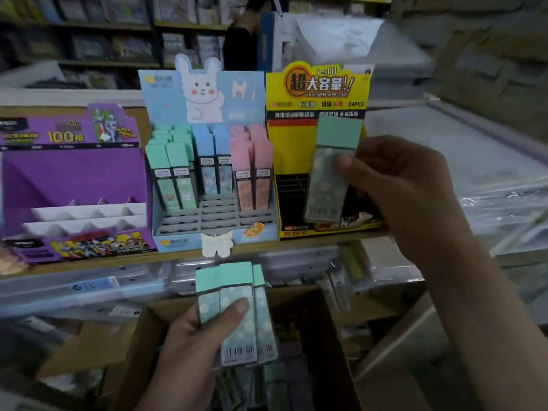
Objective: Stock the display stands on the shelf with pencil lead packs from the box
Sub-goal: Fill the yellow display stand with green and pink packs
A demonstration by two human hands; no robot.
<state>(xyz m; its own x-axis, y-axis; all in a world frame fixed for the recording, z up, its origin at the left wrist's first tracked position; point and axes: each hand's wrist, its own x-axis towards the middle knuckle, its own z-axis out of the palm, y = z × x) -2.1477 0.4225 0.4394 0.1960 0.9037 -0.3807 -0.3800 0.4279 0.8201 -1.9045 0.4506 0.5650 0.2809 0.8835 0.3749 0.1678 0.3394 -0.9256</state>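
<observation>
shelf (172, 254) is a wood board across mid frame, three stands side by side on it: purple stand (74, 173) left, slots bare; blue stand (184, 243) middle, back rows filled with green, blue and pink packs (213, 167) all upright, front rows open; yellow stand (292, 149) right, black dividers visible. box (314, 321) is open cardboard below the shelf edge, more packs inside, blurry. right hand (406, 197) is raised in front of the yellow stand and pinches one pack (329, 179): thumb (345, 164) on its front face, fingers behind, pack sticks out left of the palm and covers the stand's divider area. left hand (189, 351) is lower, over the box, and grips three packs (240, 321) fanned side by side, thumb (237, 308) pressed across the middle one, packs run up past the fingers to just under the blue stand. room: store aisle, dark racks (89, 40) of goods at the back, a person (240, 46) in dark clothes behind the stands, clear-wrapped stock (474, 161) piled at right. orientation: held pack's long axis is near vertical, mint cap up, barcode end down, top leaning slightly right. the three packs likewise, caps up toward the shelf, barcode ends down toward the camera.
</observation>
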